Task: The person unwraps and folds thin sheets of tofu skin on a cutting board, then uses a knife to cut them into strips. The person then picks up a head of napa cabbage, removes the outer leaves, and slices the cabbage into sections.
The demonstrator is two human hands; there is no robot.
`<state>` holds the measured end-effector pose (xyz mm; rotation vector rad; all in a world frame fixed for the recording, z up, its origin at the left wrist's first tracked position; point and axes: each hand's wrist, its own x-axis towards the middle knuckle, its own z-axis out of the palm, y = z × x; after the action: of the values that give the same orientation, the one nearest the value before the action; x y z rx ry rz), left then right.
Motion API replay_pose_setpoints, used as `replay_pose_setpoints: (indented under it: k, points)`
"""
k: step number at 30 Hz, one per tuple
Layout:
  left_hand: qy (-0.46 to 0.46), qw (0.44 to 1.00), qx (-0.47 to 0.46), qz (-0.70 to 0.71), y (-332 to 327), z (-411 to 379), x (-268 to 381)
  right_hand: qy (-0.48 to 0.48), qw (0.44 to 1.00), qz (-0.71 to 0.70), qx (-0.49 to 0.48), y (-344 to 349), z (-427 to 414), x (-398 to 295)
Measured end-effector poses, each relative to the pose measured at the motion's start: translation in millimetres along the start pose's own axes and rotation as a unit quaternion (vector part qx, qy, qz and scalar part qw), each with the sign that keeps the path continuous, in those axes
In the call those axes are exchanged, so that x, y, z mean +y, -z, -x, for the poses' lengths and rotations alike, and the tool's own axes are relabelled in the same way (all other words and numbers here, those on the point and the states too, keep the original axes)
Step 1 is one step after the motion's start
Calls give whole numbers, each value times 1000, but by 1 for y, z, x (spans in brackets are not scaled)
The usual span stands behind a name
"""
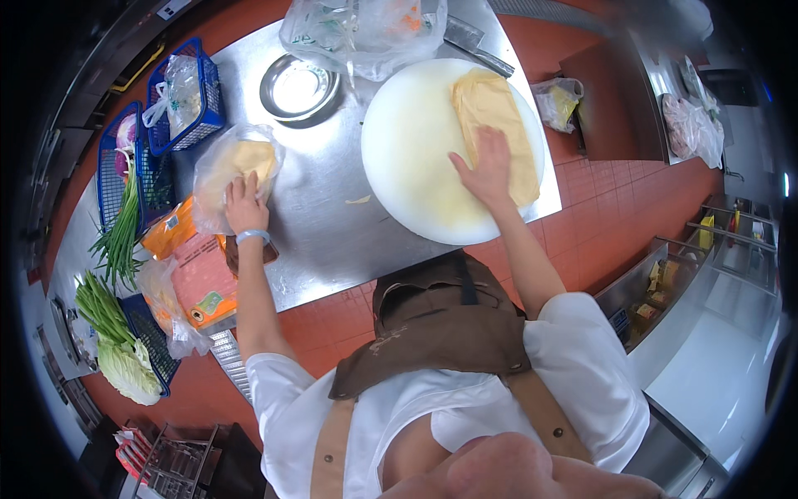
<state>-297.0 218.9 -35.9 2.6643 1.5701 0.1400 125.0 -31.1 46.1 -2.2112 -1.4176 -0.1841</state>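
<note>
My right hand [489,165] rests, fingers spread, on a folded stack of pale yellow sheets [520,150], possibly tofu skin, at the right side of a round white cutting board [411,143]. On the left, my left hand [246,206] touches a clear plastic bag [215,165] with more yellow sheets [254,156] inside; whether its fingers grip the bag is unclear. A cleaver [477,50] lies beyond the board, its blade partly under a plastic bag. Between the hands, a small yellow scrap [358,200] lies on the steel table [324,231].
A steel bowl [299,90] and a large plastic bag [368,37] stand at the back. Blue baskets [215,112] line the left, with scallions [124,224] and packaged pink meat [206,268] nearby. Napa cabbage [128,371] lies lower left. The near table edge runs before my apron.
</note>
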Motion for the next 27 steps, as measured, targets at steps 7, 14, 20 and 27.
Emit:
replay_pose_setpoints:
  k: [7, 14, 20, 27]
  points:
    - [136, 987, -29, -83, 167, -33, 115, -33, 998, 47, -29, -39, 44, 80]
    - [63, 953, 227, 189, 127, -8, 252, -23, 998, 24, -57, -7, 31, 73]
    - [227, 659, -217, 684, 13, 9, 429, -325, 799, -489, -132, 10, 15, 118]
    - [262, 736, -283, 556, 21, -16, 462, -260, 793, -510, -207, 22, 8, 139]
